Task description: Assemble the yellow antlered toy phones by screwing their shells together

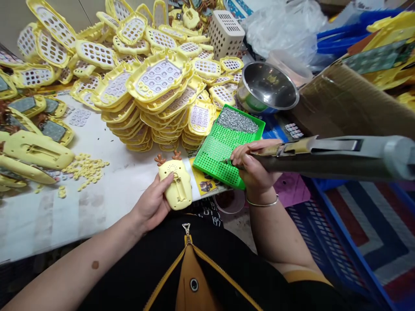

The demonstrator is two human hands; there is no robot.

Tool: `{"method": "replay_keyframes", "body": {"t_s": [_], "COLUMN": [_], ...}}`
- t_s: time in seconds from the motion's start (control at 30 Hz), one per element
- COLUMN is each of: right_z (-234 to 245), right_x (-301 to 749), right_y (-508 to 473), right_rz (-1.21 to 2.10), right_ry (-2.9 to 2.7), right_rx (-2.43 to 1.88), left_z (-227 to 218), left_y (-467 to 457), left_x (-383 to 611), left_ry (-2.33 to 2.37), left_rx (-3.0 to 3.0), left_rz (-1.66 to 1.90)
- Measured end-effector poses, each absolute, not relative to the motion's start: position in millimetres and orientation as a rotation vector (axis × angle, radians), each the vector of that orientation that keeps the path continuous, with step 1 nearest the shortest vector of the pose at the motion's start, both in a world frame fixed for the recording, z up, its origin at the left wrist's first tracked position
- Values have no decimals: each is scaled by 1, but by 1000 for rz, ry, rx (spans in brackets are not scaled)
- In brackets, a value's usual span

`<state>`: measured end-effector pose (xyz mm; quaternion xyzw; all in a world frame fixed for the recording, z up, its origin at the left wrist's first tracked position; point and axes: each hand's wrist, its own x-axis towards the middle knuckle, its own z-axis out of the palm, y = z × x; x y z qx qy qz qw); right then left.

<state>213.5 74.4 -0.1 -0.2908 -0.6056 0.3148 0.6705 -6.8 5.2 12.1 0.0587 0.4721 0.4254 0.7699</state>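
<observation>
My left hand (154, 201) grips a yellow toy phone (177, 183) with brown antlers, its back facing up and its battery bay uncovered. In my right hand (254, 166) is a power screwdriver (327, 157), its thick body stretching off to the right. The screwdriver's tip points left, over a green perforated tray (212, 157). A heap of small silver screws (238, 120) fills the tray's far end, and more sit in its holes. The phone is to the left of the tray, apart from the tip.
Stacks of yellow shells with keypads (158, 80) stand behind the phone. Small yellow parts (86, 168) lie scattered at left, beside assembled yellow bodies (37, 149). A steel bowl (269, 86) and a cardboard box (353, 103) are at right. A blue crate (340, 259) stands below.
</observation>
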Motion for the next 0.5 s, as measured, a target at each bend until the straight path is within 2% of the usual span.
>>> {"method": "replay_keyframes", "body": {"t_s": [0.3,0.5], "right_z": [-3,33], "right_x": [214,199], "right_y": [79,47], "right_rz": [786,742], "right_ry": [-1327,-1266], "right_rx": [-581,-497], "left_z": [13,14], "left_y": [5,4], "left_x": [-5,1], "left_ry": [1026,1039], "left_rx": [116,76], "left_rz": [958,1044]}}
